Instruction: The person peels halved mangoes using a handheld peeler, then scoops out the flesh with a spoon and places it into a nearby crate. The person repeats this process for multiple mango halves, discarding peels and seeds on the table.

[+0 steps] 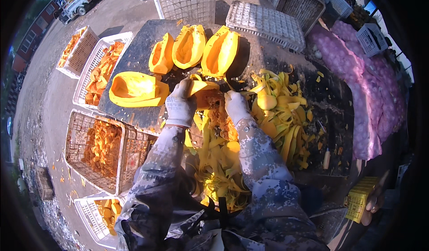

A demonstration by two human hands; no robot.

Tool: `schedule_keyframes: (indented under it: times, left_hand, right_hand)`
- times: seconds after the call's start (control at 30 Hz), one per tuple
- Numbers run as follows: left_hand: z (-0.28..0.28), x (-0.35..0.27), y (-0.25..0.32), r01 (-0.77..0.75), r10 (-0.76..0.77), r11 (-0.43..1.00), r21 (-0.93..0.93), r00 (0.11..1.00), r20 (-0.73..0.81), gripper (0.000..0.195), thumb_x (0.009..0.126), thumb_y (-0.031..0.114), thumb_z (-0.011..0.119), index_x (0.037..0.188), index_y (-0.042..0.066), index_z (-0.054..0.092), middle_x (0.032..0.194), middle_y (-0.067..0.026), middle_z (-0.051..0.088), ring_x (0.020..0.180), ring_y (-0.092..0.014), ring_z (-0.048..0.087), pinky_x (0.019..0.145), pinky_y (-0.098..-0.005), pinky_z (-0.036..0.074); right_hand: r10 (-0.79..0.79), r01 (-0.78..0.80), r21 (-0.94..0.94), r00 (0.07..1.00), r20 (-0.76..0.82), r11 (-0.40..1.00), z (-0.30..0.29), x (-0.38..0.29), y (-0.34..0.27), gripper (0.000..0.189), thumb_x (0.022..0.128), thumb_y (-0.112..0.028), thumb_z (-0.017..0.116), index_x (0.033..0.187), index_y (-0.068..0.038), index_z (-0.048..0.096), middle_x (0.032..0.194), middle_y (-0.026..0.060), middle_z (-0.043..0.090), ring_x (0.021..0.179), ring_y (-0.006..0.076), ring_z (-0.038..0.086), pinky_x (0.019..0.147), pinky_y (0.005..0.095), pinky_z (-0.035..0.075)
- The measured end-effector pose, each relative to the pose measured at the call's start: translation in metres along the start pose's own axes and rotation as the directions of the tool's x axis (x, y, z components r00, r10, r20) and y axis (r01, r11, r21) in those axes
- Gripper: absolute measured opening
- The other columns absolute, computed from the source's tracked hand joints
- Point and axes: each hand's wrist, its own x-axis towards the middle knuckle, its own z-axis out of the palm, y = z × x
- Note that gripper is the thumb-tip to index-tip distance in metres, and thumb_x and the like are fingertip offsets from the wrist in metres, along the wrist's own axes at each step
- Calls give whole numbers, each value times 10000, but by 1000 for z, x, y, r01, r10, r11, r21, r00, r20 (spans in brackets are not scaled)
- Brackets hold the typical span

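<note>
My left hand (181, 103), in a white work glove that bears writing, grips a pumpkin piece (202, 87) by its left side. Just right of that piece is my right hand (237, 107), also gloved, its fingers curled; whether a tool sits in it is hidden. Stringy orange pulp (224, 122) hangs below, between the two hands. Beyond them, three hollowed, peeled pumpkin pieces (219, 51) lie in a row on the dark tabletop (137, 55). Another hollowed pumpkin piece (134, 89) rests left of my left hand.
Pumpkin peelings (285, 117) heap at the right, with more peelings (221, 177) before my body. A wooden-handled knife (326, 159) lies at the right edge. Crates with pumpkin chunks (97, 76) and pulp (104, 147) stand left. Purple mesh sacks (368, 93) flank the table's right side.
</note>
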Motion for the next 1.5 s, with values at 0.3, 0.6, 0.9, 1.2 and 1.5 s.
schedule_keyframes:
  times: [0.3,0.6,0.9,1.2,1.5]
  left_hand:
    - [2,-19,-8,148,-158,971,-185,987,-37,523,734,-81,650,1234,63,586,1123,-184,674,1063,-340,673,900,-355,531]
    - [9,-16,-11,118,-125,988,-96,990,-66,525,725,-11,672,1223,139,597,1135,-148,673,1035,-372,658,860,-396,543]
    - [9,-20,-1,-52,52,998,-47,999,5,518,717,36,718,1205,156,598,1109,-117,677,980,-355,672,791,-404,554]
    - [14,-13,11,-289,283,952,101,957,71,517,697,18,664,1187,157,573,1058,-98,665,888,-332,670,708,-411,547]
    - [13,-7,12,-254,250,957,138,967,44,412,739,56,671,1128,173,601,988,-71,668,865,-306,674,696,-414,543]
  right_hand:
    - [315,-562,403,786,532,722,0,16,-16,209,976,-234,576,916,-45,642,639,36,582,430,113,413,404,299,299]
    - [-94,103,-14,952,290,995,-29,-36,-12,305,947,-311,614,995,-22,698,947,233,697,935,427,656,799,475,517]
    - [-99,98,21,990,101,995,-35,-29,-26,291,932,-298,639,964,-12,672,918,243,681,935,430,650,806,476,512]
    - [-48,95,-255,982,184,962,-35,-33,-22,193,854,-174,580,930,-39,695,945,223,693,953,414,658,857,475,518]
    - [87,-43,-171,961,261,984,-52,-45,-8,286,865,-296,670,956,-29,717,956,229,695,941,406,663,807,454,520]
